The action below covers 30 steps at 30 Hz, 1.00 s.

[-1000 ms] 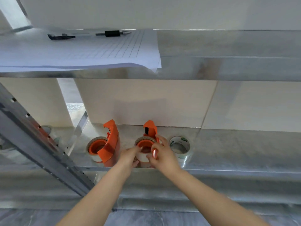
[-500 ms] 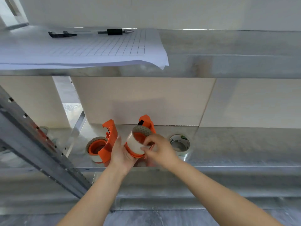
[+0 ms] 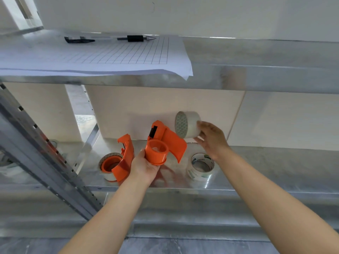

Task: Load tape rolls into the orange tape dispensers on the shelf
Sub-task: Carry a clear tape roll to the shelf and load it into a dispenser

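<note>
My left hand (image 3: 145,167) grips an orange tape dispenser (image 3: 163,143) by its round hub and holds it tilted above the lower metal shelf (image 3: 256,165); the hub is bare. My right hand (image 3: 211,138) holds a whitish tape roll (image 3: 187,124) up and to the right of that dispenser, apart from it. A second orange dispenser (image 3: 121,160) stands on the shelf to the left with a tape roll around its hub. A clear tape roll (image 3: 200,166) lies flat on the shelf under my right wrist.
The upper shelf (image 3: 256,77) overhangs the work area and carries a gridded paper sheet (image 3: 102,55) with a pen (image 3: 135,38) and its cap. A slanted perforated metal brace (image 3: 42,154) crosses at left. A white wall panel (image 3: 165,107) backs the lower shelf.
The whitish roll has come off the dispenser's hub: my right hand carried it up and to the right, while my left hand lifted and tilted the dispenser, now bare.
</note>
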Each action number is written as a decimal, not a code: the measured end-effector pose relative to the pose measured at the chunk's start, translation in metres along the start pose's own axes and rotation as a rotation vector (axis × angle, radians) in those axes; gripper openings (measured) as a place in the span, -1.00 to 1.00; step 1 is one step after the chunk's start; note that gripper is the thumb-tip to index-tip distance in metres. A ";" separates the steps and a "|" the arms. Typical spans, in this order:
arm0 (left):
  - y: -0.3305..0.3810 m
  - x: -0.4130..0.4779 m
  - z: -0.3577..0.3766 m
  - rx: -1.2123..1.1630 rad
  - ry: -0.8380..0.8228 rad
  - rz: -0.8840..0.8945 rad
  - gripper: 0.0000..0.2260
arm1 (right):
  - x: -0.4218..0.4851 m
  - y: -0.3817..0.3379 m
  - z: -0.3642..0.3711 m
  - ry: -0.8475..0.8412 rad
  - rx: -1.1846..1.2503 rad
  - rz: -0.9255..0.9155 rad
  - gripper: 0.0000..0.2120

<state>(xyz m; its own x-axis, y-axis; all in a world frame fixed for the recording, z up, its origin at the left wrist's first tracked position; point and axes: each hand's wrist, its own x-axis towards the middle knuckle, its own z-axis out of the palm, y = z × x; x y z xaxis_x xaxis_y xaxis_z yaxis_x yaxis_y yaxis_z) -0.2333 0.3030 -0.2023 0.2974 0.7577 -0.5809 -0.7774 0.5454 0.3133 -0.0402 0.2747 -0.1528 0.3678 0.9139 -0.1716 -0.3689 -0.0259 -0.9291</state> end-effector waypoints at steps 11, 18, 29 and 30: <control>0.008 -0.001 -0.023 0.018 0.079 0.102 -0.67 | 0.051 0.037 -0.045 -0.161 -1.422 -0.328 -0.89; 0.004 -0.003 -0.026 0.020 0.073 0.129 -0.67 | 0.059 0.040 -0.043 -0.231 -1.488 -0.341 -0.90; 0.001 -0.011 -0.033 0.067 0.066 0.149 -0.67 | 0.041 0.073 -0.063 -0.040 -1.089 -0.047 -0.08; 0.001 -0.011 -0.033 0.075 0.064 0.147 -0.67 | 0.040 0.071 -0.063 -0.063 -1.121 -0.043 -0.09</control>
<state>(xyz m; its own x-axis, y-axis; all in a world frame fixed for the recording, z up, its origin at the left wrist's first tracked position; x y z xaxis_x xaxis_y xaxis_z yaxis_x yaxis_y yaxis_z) -0.2554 0.2829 -0.2204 0.1458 0.8081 -0.5707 -0.7659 0.4573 0.4520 0.0020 0.2842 -0.2463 0.3061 0.9410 -0.1446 0.6308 -0.3142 -0.7095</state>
